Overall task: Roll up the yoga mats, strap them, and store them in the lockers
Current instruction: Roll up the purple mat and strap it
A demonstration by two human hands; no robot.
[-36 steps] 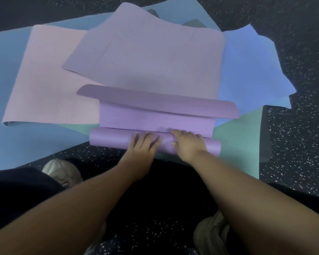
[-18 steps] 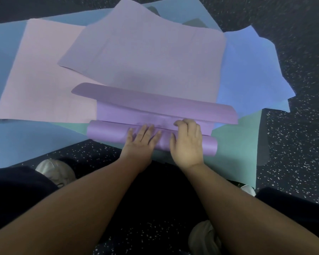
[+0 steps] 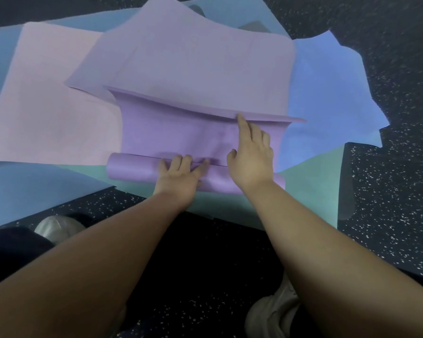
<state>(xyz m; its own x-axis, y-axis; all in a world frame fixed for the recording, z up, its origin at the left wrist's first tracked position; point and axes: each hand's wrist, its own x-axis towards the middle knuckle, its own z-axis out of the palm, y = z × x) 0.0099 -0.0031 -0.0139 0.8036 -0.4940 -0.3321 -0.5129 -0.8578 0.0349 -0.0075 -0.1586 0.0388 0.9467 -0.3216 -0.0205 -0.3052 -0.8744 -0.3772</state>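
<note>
A purple yoga mat (image 3: 176, 132) lies on a pile of other mats, its near end rolled into a tube (image 3: 132, 169). The far part of the mat is folded back over itself, with a fold edge running across the middle. My left hand (image 3: 181, 176) presses flat on the roll, fingers spread. My right hand (image 3: 252, 154) reaches forward off the roll, index finger touching the fold edge. Neither hand grips anything.
Under the purple mat lie a pink mat (image 3: 47, 106) on the left, a blue mat (image 3: 327, 93) on the right, a teal mat (image 3: 310, 191) near me and a light blue mat (image 3: 22, 191). Dark speckled floor (image 3: 401, 191) surrounds them. My shoes (image 3: 56, 226) are below.
My right hand has left the roll and stretched forward to the fold edge. The folded flap has been pushed farther away, exposing more flat purple mat. My left hand stays on the roll.
</note>
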